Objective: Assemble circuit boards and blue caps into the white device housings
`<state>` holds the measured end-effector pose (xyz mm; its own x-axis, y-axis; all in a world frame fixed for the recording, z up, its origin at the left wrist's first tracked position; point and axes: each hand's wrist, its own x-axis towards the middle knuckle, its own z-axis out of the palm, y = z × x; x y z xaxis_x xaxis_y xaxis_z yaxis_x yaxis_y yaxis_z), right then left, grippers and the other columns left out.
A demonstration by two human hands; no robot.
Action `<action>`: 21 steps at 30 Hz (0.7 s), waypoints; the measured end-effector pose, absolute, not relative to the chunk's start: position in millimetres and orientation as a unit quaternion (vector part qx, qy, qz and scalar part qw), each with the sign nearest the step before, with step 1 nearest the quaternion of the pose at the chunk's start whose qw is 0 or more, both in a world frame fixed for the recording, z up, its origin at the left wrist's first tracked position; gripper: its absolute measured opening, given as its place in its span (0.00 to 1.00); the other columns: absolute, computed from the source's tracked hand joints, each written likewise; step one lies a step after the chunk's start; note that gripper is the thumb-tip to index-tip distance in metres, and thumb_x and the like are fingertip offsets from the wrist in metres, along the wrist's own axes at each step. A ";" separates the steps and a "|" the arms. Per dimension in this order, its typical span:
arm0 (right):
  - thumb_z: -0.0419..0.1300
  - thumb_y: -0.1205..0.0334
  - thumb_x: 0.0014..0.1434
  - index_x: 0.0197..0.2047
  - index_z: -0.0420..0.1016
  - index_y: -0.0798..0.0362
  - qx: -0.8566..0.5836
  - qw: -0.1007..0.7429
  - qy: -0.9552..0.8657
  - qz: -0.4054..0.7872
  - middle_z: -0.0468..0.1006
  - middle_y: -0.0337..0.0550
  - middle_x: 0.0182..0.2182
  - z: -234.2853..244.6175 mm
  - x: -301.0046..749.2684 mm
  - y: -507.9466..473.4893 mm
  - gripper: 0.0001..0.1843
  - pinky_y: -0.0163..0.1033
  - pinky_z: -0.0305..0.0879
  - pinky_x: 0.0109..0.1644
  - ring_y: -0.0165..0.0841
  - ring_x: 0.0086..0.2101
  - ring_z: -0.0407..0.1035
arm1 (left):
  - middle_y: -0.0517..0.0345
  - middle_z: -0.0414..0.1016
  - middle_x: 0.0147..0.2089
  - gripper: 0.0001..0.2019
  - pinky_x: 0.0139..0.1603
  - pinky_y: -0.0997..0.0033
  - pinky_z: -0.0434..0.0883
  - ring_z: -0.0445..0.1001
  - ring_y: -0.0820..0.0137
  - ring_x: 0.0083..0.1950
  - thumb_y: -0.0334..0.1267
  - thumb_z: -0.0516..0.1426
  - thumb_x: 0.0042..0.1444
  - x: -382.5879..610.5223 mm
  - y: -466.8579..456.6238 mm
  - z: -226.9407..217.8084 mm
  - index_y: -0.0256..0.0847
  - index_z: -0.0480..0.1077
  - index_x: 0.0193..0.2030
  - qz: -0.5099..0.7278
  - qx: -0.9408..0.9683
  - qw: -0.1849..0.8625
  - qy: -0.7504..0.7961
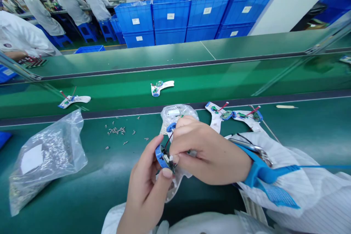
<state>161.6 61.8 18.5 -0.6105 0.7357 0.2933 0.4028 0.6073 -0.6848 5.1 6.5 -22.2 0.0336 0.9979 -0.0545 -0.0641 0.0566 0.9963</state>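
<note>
My left hand (146, 184) is closed around a white plastic housing with a blue round end (161, 156), which carries a small green circuit board. Just over that board my right hand (210, 150) is closed in a pinch, and its fingers hide most of what they hold. A dark red wire (169, 139) runs beside the right fingertips. Another blue round part (171, 127) shows past the right knuckles. Behind the hands lies a clear plastic bag (164, 115) of small pale pieces. A blue wrist strap (259, 172) circles the right wrist.
A large bag of small metal parts (59, 153) lies left, near scattered screws (116, 131). Two white housings with boards (216, 113) rest right of the hands. More housings (163, 87) sit on the green belt (120, 93). Blue bins (171, 14) and seated workers are beyond.
</note>
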 end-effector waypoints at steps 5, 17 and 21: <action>0.48 0.72 0.50 0.16 0.60 0.55 -0.307 0.253 -0.859 0.322 0.63 0.36 0.15 23.0 161.8 66.2 0.14 0.37 0.53 0.35 0.26 0.22 0.54 | 0.56 0.76 0.37 0.19 0.31 0.73 0.71 0.73 0.68 0.31 0.43 0.57 0.55 -0.5 7.5 -21.0 0.50 0.68 0.54 0.465 0.529 0.541 0.460; 0.47 0.73 0.47 0.13 0.47 0.55 -0.300 0.216 -0.872 0.320 0.55 0.34 0.12 31.3 162.6 65.9 0.15 0.38 0.52 0.34 0.26 0.20 0.48 | 0.51 0.76 0.37 0.24 0.31 0.65 0.66 0.73 0.62 0.30 0.43 0.50 0.57 0.0 -3.4 -24.3 0.45 0.55 0.60 0.348 0.686 0.323 0.551; 0.46 0.71 0.49 0.14 0.48 0.54 -0.298 0.215 -0.873 0.321 0.56 0.35 0.13 36.4 162.8 58.3 0.15 0.38 0.53 0.34 0.26 0.20 0.48 | 0.43 0.76 0.42 0.24 0.33 0.59 0.66 0.75 0.54 0.33 0.44 0.51 0.55 9.5 -11.3 -23.5 0.42 0.55 0.58 0.306 0.703 0.229 0.599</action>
